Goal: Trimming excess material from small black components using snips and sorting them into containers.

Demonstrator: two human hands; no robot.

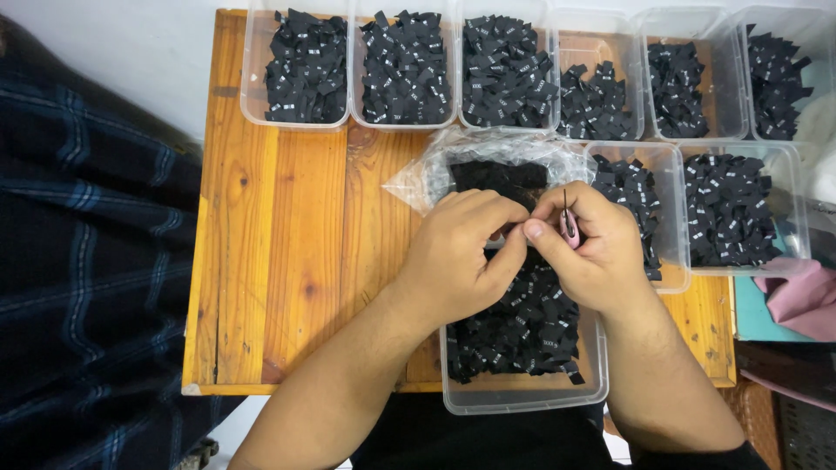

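Observation:
My left hand (457, 252) and my right hand (592, 244) meet over a clear plastic tub (522, 396) at the table's near edge, which is heaped with small black fabric labels (522, 326). In my right hand is a small pink thread snip (569, 226), its dark tip pointing up. My left fingers pinch something small against the right thumb; what it is stays hidden. Just beyond my hands lies a crumpled clear plastic bag (435, 170) with a black bundle of labels (496, 177) inside it.
A wooden table (287, 244) carries a back row of several clear tubs (305, 65) of black labels and two more tubs (727, 209) at right. Dark plaid cloth (87, 261) lies left; pink cloth (801, 292) lies right.

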